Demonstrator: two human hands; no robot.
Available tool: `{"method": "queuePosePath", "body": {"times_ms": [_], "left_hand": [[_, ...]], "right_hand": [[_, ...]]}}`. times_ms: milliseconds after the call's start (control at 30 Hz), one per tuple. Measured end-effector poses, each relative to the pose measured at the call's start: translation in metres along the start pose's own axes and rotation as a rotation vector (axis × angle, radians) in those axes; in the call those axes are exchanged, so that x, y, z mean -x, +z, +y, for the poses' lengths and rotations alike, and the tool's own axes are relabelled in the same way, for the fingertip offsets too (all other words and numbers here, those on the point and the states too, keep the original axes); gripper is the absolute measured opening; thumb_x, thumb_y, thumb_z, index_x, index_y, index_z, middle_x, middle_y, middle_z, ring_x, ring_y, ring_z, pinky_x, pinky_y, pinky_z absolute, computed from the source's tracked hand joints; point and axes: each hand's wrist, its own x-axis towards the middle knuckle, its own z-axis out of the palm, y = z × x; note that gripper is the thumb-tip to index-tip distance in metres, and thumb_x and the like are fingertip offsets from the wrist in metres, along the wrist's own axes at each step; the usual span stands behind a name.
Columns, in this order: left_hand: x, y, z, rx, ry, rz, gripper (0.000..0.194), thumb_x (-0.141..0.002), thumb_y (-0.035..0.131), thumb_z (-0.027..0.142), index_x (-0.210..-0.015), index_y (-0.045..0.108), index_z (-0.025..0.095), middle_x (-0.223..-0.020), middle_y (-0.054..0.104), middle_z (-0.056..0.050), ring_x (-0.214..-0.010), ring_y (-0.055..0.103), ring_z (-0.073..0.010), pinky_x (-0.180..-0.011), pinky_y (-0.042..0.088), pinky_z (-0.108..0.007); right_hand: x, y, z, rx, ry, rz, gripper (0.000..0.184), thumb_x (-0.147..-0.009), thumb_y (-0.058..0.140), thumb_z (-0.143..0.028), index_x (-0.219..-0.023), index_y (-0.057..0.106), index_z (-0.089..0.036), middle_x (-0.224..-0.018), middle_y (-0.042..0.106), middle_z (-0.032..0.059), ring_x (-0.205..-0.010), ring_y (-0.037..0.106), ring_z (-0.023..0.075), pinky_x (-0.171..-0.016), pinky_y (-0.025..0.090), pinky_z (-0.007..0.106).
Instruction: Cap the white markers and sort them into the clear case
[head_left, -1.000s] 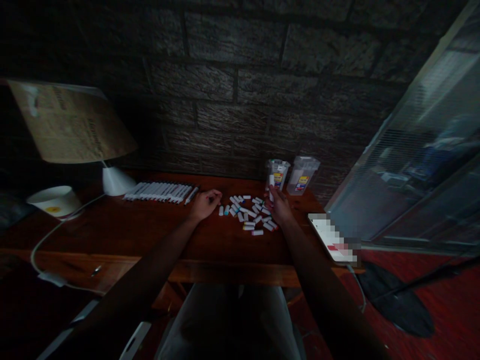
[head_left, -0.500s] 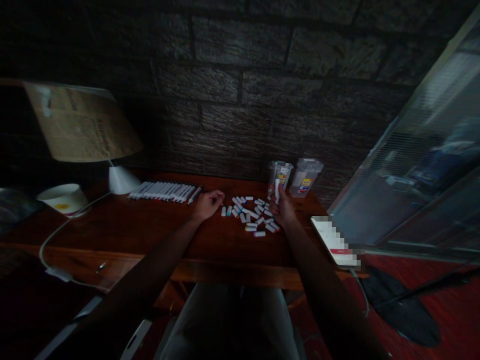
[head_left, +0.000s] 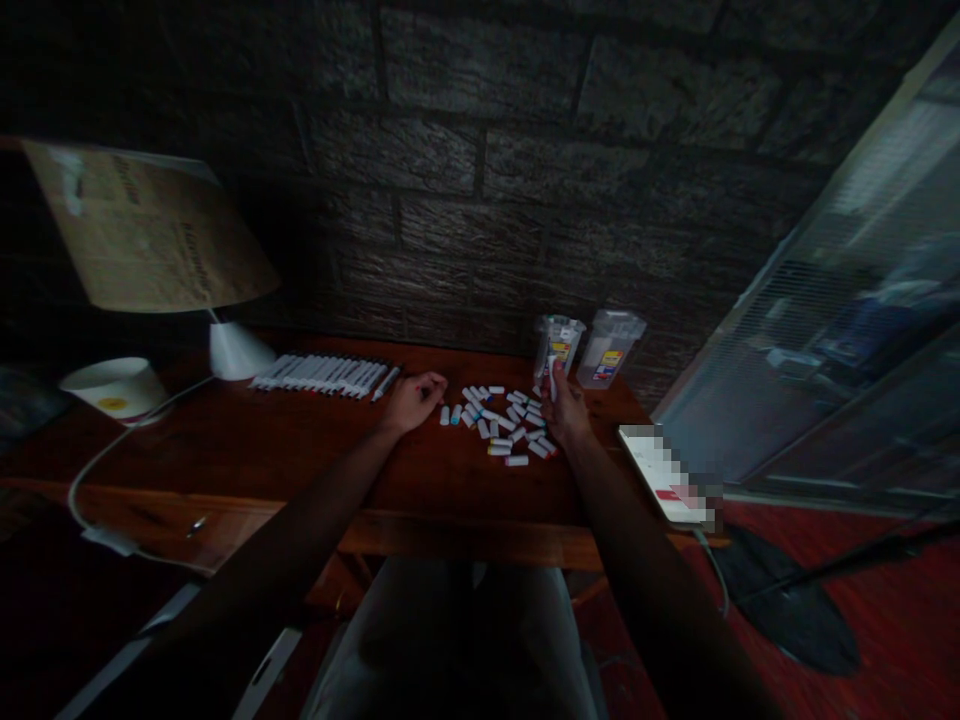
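My right hand (head_left: 568,410) is closed around a white marker cap (head_left: 553,376), held upright with the thumb against it, at the right side of a loose pile of marker caps (head_left: 506,422). The caps are white with coloured ends and lie scattered on the wooden desk (head_left: 465,490). My left hand (head_left: 412,402) rests on the desk left of the pile, its fingers curled in. What those fingers hold, if anything, is too dark to make out. Just left of it, a row of uncapped white markers (head_left: 322,376) with black ends lies side by side.
Two clear plastic boxes (head_left: 611,350) stand at the back right by the brick wall (head_left: 480,180). A lamp (head_left: 157,235) and a white paper cup (head_left: 112,390) are on the left, with a cable across the front edge. A white tablet-like object (head_left: 660,475) lies at the right edge.
The view has shifted slightly, so the desk appears a little higher. My right hand has turned and less of the cap shows. My left hand stays in place beside the markers.
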Motion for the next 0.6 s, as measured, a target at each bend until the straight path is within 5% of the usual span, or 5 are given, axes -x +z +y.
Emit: {"method": "queuePosePath", "body": {"times_ms": [233,467,600], "left_hand": [[-0.002,0.004,-0.010,0.005,0.012,0.024,0.027,-0.089,0.051,0.041,-0.091,0.068,0.020,-0.069,0.074,-0.001,-0.072,0.070,-0.0186,-0.074,0.050,-0.028],[0.005,0.005,0.011,0.061,0.018,0.055,0.032,-0.089,0.055,0.048,-0.092,0.069,0.019,-0.076,0.074,-0.002,-0.066,0.066,-0.0158,-0.065,0.049,-0.025],[0.001,0.007,0.029,0.186,0.048,-0.037,0.034,-0.088,0.057,0.049,-0.096,0.070,0.019,-0.090,0.076,-0.004,-0.072,0.067,-0.0157,-0.066,0.050,-0.025]], "right_hand": [[-0.001,0.004,0.003,-0.050,-0.019,-0.088,0.046,-0.070,0.072,-0.065,-0.069,0.062,-0.020,-0.051,0.045,-0.0072,-0.035,0.027,0.0031,-0.030,0.017,0.019],[0.001,0.011,0.005,-0.161,-0.039,-0.158,0.033,-0.062,0.084,-0.039,-0.087,0.068,-0.024,-0.074,0.067,-0.0045,-0.058,0.058,0.0083,-0.050,0.047,0.020],[0.004,0.020,0.001,-0.167,-0.026,-0.224,0.040,-0.058,0.089,-0.035,-0.089,0.065,-0.025,-0.081,0.071,-0.0031,-0.080,0.071,0.0164,-0.068,0.057,0.028]]}}
